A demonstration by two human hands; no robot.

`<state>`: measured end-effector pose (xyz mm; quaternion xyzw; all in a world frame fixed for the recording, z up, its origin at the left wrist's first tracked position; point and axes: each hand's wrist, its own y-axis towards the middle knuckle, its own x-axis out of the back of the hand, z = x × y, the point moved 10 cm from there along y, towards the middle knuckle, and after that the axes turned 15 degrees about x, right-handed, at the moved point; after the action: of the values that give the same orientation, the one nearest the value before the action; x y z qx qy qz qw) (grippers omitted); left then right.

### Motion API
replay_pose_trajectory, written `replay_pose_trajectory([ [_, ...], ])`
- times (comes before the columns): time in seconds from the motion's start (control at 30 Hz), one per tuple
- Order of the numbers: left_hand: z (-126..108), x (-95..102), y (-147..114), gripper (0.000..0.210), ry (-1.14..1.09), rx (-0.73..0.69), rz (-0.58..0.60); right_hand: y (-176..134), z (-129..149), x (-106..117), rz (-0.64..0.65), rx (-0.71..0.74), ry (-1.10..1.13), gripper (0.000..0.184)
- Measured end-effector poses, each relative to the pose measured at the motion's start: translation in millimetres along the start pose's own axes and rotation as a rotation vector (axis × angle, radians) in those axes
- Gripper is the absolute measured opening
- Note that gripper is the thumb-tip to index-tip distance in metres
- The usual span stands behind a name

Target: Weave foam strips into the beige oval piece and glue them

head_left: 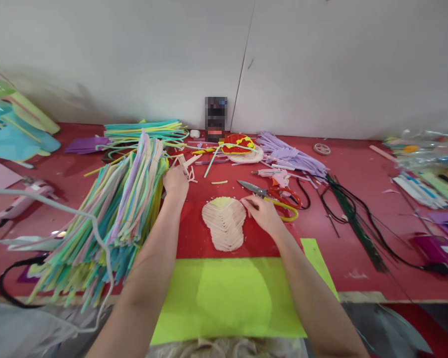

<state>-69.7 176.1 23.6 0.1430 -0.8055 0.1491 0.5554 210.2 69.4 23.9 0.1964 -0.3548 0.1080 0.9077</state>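
Observation:
A cream piece built from pipe cleaner strips (224, 226), laid in a herringbone pattern with pale yellow at its top, lies on a red surface in front of me. My right hand (263, 211) is at its upper right edge, fingers stretched out with the tips at the rim. Scissors (252, 187) with red and yellow handles lie just beyond that hand, partly hidden by it. My left hand (176, 180) reaches down among short cut cream pipe cleaner strips (192, 161); its fingertips are hidden, so I cannot tell whether it grips one.
A big bundle of coloured pipe cleaners (123, 199) stands left of my left arm, with a white cable (97, 223) across it. Lilac pipe cleaners (289, 151), a pink glue gun (278, 175) and dark green stems (354, 223) lie to the right. A lime sheet (227, 298) lies nearest me.

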Motion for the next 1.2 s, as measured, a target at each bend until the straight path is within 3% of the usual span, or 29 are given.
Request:
replay_pose_trajectory([
  [0.17, 5.7, 32.5, -7.0, 0.02, -0.078, 0.07, -0.193, -0.2, -1.1, 0.0, -0.011, -0.003, -0.001, 0.032],
  [0.33, 2.2, 50.0, -11.2, 0.023, -0.151, 0.037, -0.267, 1.6, -0.7, 1.3, -0.037, 0.017, -0.008, 0.029],
  [0.5, -38.3, 66.4, -33.5, 0.024, -0.25, -0.156, -0.22, 2.4, -4.5, 3.4, -0.06, 0.002, -0.038, 0.037],
  [0.63, -60.4, 102.7, -74.8, 0.026, -0.299, -0.324, -0.24, 1.8, -6.5, 3.3, -0.064, 0.003, -0.043, 0.038],
  [0.73, -38.6, 122.7, -95.9, 0.027, -0.262, -0.298, -0.278, 1.8, -4.4, 3.6, -0.061, 0.018, -0.035, 0.038],
  [0.8, -1.3, 130.2, -100.4, 0.039, -0.184, -0.125, -0.368, 2.3, -1.8, 3.8, -0.06, 0.031, -0.026, 0.038],
  [0.9, 56.3, 127.0, -103.0, 0.054, -0.041, 0.145, -0.453, 3.0, 0.7, 3.4, -0.064, 0.042, -0.011, 0.036],
  [0.97, 81.6, 111.8, -98.1, 0.059, 0.031, 0.241, -0.364, 3.0, 0.6, 3.3, -0.073, 0.041, 0.002, 0.034],
  [1.1, 107.8, 97.9, -89.1, 0.066, 0.072, 0.359, -0.216, 1.2, -0.9, 7.9, -0.12, 0.022, 0.038, 0.035],
  [1.2, 103.9, 109.0, -93.8, 0.054, 0.085, 0.352, -0.228, -0.2, 2.1, 18.3, -0.203, -0.007, 0.071, 0.031],
])
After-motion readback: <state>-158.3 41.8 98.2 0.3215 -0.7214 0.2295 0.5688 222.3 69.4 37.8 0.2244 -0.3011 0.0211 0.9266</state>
